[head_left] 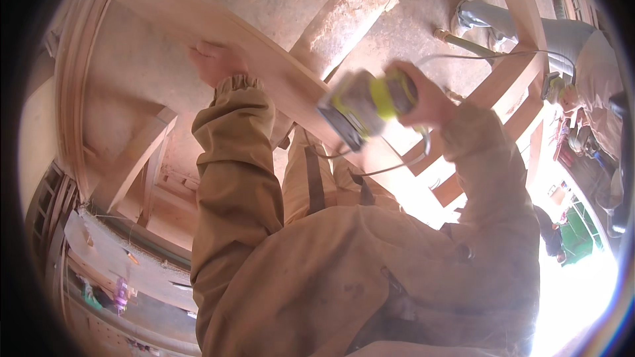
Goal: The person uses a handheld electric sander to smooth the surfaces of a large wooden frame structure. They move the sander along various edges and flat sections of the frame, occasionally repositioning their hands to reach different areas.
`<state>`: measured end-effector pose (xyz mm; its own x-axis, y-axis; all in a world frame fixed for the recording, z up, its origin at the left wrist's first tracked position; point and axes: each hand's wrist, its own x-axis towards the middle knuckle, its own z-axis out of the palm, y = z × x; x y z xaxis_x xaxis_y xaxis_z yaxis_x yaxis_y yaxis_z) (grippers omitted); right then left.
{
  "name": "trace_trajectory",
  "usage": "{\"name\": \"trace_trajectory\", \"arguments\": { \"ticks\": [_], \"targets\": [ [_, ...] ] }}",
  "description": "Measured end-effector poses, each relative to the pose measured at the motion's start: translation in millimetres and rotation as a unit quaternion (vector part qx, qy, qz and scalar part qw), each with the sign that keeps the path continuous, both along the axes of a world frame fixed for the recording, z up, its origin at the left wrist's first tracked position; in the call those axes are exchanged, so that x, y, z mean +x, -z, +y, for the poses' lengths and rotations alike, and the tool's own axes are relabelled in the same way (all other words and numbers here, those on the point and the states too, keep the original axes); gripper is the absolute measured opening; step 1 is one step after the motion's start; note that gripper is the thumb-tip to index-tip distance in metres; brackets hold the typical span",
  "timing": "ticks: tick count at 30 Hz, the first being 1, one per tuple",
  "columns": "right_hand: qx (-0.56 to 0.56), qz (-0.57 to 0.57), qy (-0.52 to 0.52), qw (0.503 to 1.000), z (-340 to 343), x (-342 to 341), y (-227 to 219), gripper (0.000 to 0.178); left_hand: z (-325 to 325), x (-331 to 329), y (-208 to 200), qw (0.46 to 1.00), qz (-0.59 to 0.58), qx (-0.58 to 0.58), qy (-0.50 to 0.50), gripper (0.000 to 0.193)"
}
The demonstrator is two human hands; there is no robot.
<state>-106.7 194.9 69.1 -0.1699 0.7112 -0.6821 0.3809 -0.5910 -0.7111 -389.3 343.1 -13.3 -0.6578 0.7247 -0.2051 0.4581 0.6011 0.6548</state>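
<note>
A long wooden board (218, 23) runs slantwise from the upper left toward the middle. My left hand (219, 64) is closed on its near edge, the fingers partly hidden and a little blurred. In my right hand (428, 97) is a grey and lime-green electric sander (367, 102), gripped round its body. The sander is smeared by motion and tilted, its flat dark pad facing down and left. It is over the right part of the board; whether the pad touches the wood I cannot tell. A thin dark cord (397, 170) loops below the tool.
A thick pale log (370, 10) lies beyond the board. Wooden frame beams (512, 79) stand at the right, more beams (135, 158) at the left. Another person (595, 73) works at the far right, near a cable (489, 54). A cluttered bench (132, 264) is at lower left.
</note>
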Motion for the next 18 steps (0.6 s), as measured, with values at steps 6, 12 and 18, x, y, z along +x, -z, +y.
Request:
{"name": "trace_trajectory", "arguments": {
  "ticks": [6,12,18],
  "targets": [
    [0.010,-0.017,-0.016,1.000,-74,19,-27,0.075,0,-5,-1,1.000,-0.001,0.022,-0.012,0.051],
    [0.160,-0.095,0.039,0.982,36,-50,-2,0.070,2,-3,-3,1.000,-0.011,0.000,-0.011,0.052],
    [0.224,-0.014,0.013,0.974,211,-103,41,0.069,1,-7,5,0.998,-0.025,0.046,-0.040,0.052]
  ]
}}
